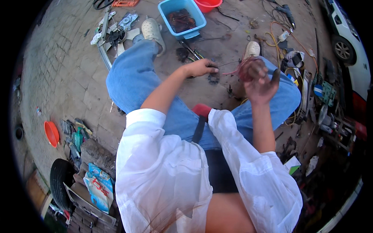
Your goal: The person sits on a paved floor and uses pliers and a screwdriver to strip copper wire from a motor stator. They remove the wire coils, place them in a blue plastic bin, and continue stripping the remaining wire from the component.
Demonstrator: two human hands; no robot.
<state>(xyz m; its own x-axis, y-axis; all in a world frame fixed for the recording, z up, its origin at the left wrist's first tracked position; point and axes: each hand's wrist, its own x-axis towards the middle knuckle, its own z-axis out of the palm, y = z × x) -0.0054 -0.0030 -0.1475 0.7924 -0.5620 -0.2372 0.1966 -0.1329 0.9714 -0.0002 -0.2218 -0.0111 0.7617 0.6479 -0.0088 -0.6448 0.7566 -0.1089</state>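
My left hand (pixel 200 67) reaches out between my knees, its blackened fingertips pinched together on one end of a thin dark wire (pixel 230 63). The wire runs right toward my other hand. Above my right knee, my right hand (pixel 261 85) is raised, its thumb standing apart and its fingers smeared by motion. Reddish thin strands, perhaps wire (pixel 232 72), trail from beside those fingers; whether they grip the strands cannot be made out. Beneath my left hand, a small dark part (pixel 213 79) lies on the ground.
A blue tub (pixel 162 7) with dark brown contents stands ahead, beside a red basin (pixel 208 5). Metal scraps (pixel 116 37) lie left of my shoe. A power tool (pixel 286 14), cords and clutter fill the right, near a parked car (pixel 351 46). A tyre (pixel 60 182) stands lower left.
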